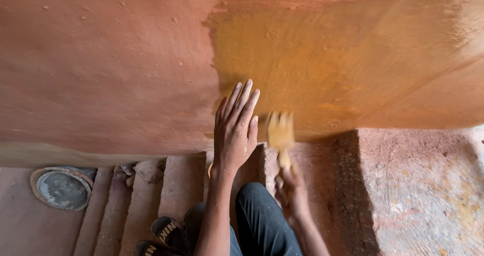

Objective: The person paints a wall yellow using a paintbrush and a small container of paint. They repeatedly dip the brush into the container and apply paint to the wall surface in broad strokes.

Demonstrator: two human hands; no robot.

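Note:
I face a reddish-brown plastered wall [101,69] with a wet ochre-yellow painted patch [302,59] at the upper right. My left hand [235,130] lies flat on the wall, fingers stretched out and pointing up, just left of the patch's lower edge. My right hand [291,190] grips the handle of a paintbrush [280,132]. Its yellow-loaded bristles are blurred and press on the wall's bottom edge, right beside my left hand.
My dark-trousered knee [259,215] and black sandals [164,233] are at the bottom centre. The floor is reddish brick [179,183] and rough concrete [423,185]. A round metal lid [62,188] sits in the floor at the left.

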